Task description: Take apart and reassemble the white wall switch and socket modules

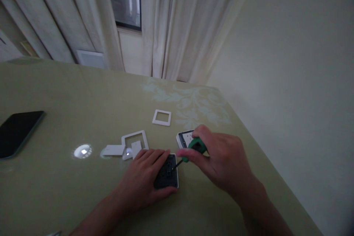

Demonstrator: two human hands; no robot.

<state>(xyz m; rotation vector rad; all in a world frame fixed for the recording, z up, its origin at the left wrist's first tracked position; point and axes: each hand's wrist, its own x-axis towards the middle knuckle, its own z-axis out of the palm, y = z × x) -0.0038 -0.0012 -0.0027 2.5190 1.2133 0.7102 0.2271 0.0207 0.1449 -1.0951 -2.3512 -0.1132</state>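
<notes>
A wall switch module [167,177] lies back side up on the green table [69,92], dark with a white rim. My left hand [145,179] lies over its left side, fingers curled around it and holding it down. My right hand [218,158] is closed on a green-handled screwdriver [193,148], whose dark shaft points down-left into the back of the module. Behind the right hand's fingers, a second switch module [184,138] rests face up.
A white square frame [162,117] lies farther back. Another white frame [134,142] with loose white switch covers [114,150] lies left of my hands. A dark phone [17,132] sits at the left edge. Curtains and a wall stand behind the table.
</notes>
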